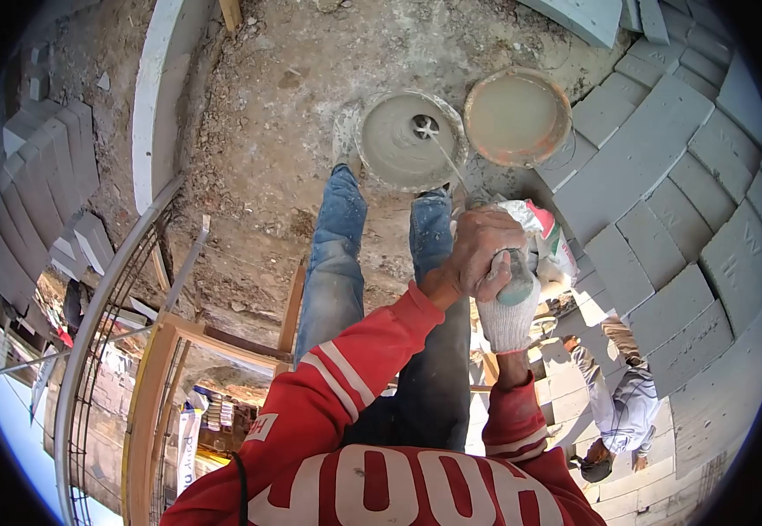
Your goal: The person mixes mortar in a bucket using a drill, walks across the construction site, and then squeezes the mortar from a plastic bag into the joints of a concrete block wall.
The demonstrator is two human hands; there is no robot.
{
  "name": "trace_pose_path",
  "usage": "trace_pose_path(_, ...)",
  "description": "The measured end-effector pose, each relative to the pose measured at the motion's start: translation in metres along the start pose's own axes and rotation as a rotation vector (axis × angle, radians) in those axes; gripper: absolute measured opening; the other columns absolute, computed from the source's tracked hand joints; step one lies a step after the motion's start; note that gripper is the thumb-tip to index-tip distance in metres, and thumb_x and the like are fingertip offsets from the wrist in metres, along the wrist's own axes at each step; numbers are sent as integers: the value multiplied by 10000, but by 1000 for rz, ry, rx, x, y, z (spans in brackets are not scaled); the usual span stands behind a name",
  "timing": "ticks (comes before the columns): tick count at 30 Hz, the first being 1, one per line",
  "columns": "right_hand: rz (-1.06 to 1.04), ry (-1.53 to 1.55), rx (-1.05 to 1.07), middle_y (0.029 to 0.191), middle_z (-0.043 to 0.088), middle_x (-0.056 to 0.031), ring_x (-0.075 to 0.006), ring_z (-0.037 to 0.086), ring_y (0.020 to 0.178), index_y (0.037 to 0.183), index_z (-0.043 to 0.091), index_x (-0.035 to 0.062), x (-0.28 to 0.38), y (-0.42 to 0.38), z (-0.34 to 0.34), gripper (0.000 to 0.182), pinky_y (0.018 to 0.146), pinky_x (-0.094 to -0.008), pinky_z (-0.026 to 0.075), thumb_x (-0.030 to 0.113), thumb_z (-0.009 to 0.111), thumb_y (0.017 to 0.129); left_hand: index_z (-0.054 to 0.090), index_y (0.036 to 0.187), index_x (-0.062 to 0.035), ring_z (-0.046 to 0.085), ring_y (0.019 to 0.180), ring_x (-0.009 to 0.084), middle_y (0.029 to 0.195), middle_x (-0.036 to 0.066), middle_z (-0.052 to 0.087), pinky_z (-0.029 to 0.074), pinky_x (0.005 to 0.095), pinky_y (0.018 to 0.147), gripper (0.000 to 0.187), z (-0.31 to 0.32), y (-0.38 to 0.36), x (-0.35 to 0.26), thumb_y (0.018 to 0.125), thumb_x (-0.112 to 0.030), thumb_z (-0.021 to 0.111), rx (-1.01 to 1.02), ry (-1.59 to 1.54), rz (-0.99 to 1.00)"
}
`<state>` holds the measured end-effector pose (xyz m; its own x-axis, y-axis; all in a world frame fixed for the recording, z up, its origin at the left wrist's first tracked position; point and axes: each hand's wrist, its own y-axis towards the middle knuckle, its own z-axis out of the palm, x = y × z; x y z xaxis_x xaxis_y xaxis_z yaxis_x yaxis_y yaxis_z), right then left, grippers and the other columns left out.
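My left hand, bare, is closed on a power drill with a grey-green body. In a white knitted glove, my right hand is wrapped around the same drill's rear, close below my left. A long thin mixing shaft runs from the drill into a round bucket of wet grey mortar. Its paddle end sits in a dark hollow in the mortar. My fingers hide most of the drill. The bucket stands on the ground just past my feet.
A second bucket of greyish liquid stands to the right. Grey blocks are stacked along the right, others at the left. A printed bag lies beside my hands. Wooden framing is at lower left. Another person works at lower right.
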<state>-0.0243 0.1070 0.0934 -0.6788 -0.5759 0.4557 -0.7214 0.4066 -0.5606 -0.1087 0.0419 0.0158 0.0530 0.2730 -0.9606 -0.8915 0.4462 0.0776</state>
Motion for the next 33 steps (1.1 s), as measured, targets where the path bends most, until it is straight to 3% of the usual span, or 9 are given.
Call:
trace_pose_path(4,27,-155,68,857,655,-140,-329,634,753,1024,598,18,-11,-20,-5,260,641,-401,485,179,667,833,617,894,14,604,643,374,759,203,647,488,437,657,250,6,-21,4,778,-190,532,164,29,-81)
trace_pose_path(13,81,14,86,756,651,-122,-326,635,687,865,634,66,-3,-41,23,119,612,-396,486,166,671,814,590,704,-13,560,630,387,661,174,565,451,431,641,197,1,-57,-2,596,-176,566,-59,63,-137)
trace_pose_path(15,35,42,53,734,648,-134,-336,634,668,858,636,61,1,-40,28,111,585,-388,484,157,667,812,591,711,-14,565,637,391,677,176,577,465,437,656,180,-20,-42,-17,605,-157,566,221,109,-173)
trace_pose_path(19,-25,-47,47,739,656,-129,-320,646,679,841,641,56,4,-36,26,119,586,-376,486,164,678,807,587,711,-11,568,643,392,673,171,575,471,437,657,174,-15,-43,-11,610,-150,562,47,0,-152)
trace_pose_path(22,121,121,-5,725,659,-124,-306,653,673,821,646,50,-1,-37,28,143,591,-376,488,181,697,796,598,727,-9,589,664,397,696,177,601,488,436,675,186,-17,-44,-6,603,-143,565,291,97,-192)
trace_pose_path(25,164,9,251,964,646,-158,-346,622,864,1119,584,38,-7,-39,24,344,747,-429,478,165,692,818,594,714,-8,581,653,400,686,177,592,479,435,659,185,-9,-47,-3,604,-153,564,-69,83,-124)
trace_pose_path(27,183,177,182,935,651,-149,-336,630,840,1099,586,30,-2,-42,28,328,733,-423,480,165,688,819,604,748,-11,588,657,398,695,177,602,485,435,674,191,-25,-39,-13,613,-140,564,183,114,-137)
trace_pose_path(30,0,10,83,693,648,-131,-328,645,643,806,644,38,3,-34,34,154,585,-378,492,174,711,779,608,786,-11,595,661,394,705,179,608,483,439,665,213,-24,-44,-14,617,-132,562,15,75,-109)
trace_pose_path(33,59,179,-2,693,651,-143,-345,645,637,797,645,35,16,-30,33,152,572,-368,493,170,713,778,616,836,-9,613,682,394,741,192,633,492,448,674,254,-38,-37,-19,611,-115,562,208,105,-126)
